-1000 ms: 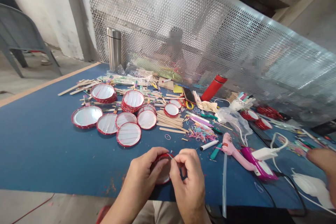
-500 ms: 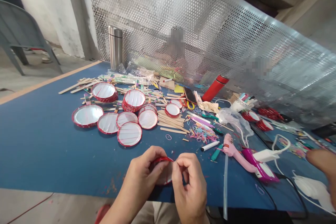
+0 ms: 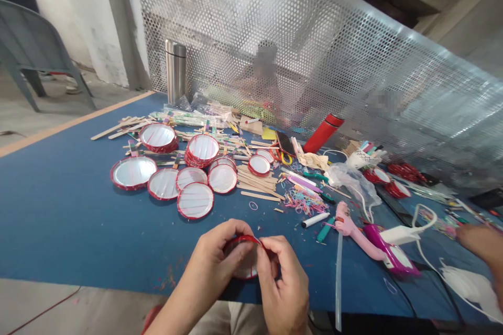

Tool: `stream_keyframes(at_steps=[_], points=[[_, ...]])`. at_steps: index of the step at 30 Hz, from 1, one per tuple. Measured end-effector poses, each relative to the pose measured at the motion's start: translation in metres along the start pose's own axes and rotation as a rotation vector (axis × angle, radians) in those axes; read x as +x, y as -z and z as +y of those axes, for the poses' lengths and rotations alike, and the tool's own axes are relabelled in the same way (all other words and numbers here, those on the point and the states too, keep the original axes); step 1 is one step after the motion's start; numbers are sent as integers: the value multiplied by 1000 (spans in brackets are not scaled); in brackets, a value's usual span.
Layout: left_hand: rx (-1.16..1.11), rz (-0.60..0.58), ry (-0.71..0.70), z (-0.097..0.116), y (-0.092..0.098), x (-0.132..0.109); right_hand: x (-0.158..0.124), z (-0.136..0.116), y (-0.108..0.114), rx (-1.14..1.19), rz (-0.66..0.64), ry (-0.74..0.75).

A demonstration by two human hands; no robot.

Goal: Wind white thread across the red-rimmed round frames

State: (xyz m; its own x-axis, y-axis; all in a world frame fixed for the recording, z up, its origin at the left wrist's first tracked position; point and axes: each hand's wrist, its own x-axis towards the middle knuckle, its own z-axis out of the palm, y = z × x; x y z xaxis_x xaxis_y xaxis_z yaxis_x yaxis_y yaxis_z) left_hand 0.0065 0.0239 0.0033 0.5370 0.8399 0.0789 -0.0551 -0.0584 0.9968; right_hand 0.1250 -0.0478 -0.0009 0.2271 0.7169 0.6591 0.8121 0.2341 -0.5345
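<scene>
Near the table's front edge, my left hand (image 3: 220,259) is closed round the left side of a red-rimmed disc (image 3: 247,267). My right hand (image 3: 283,277) pinches the disc's rim at its upper right, thumb and forefinger pressed together; my fingers hide part of the edge. Beyond my hands lie several more red-rimmed round discs, one of them (image 3: 195,201) closest to me, and a stack (image 3: 202,147) farther back. Wooden sticks (image 3: 257,180) are spread to the right of these.
On the right are a pink glue gun (image 3: 363,238), a purple device (image 3: 393,254), white cables and a person's hand (image 3: 479,243). A red bottle (image 3: 323,133), a steel flask (image 3: 175,70) and a perforated metal panel (image 3: 306,26) stand at the back. Loose colored bands (image 3: 304,200) lie mid-table.
The view has shifted slightly. My right fingers have moved a little down along the rim, and more of the disc's upper right edge shows. My left hand keeps its hold.
</scene>
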Motion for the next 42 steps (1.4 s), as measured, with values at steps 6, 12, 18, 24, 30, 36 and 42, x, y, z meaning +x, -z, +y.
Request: stream_keyframes(at_steps=[6, 12, 18, 24, 30, 36, 42], points=[[27, -29, 43, 1, 0, 0, 0, 1, -1, -8, 12, 4], [90, 18, 32, -1, 1, 0, -1, 0, 0, 93, -21, -104], [117, 35, 23, -1, 2, 1, -2, 0, 3, 241, -33, -318], [136, 16, -11, 2, 2, 1, -3, 6, 1, 278, -133, -366], [149, 22, -67, -5, 2, 0, -4, 5, -2, 215, -109, -291], [194, 65, -22, -3, 2, 1, -3, 3, 0, 36, 30, -57], [206, 90, -37, -2, 2, 2, -3, 0, 0, -9, 3, 52]])
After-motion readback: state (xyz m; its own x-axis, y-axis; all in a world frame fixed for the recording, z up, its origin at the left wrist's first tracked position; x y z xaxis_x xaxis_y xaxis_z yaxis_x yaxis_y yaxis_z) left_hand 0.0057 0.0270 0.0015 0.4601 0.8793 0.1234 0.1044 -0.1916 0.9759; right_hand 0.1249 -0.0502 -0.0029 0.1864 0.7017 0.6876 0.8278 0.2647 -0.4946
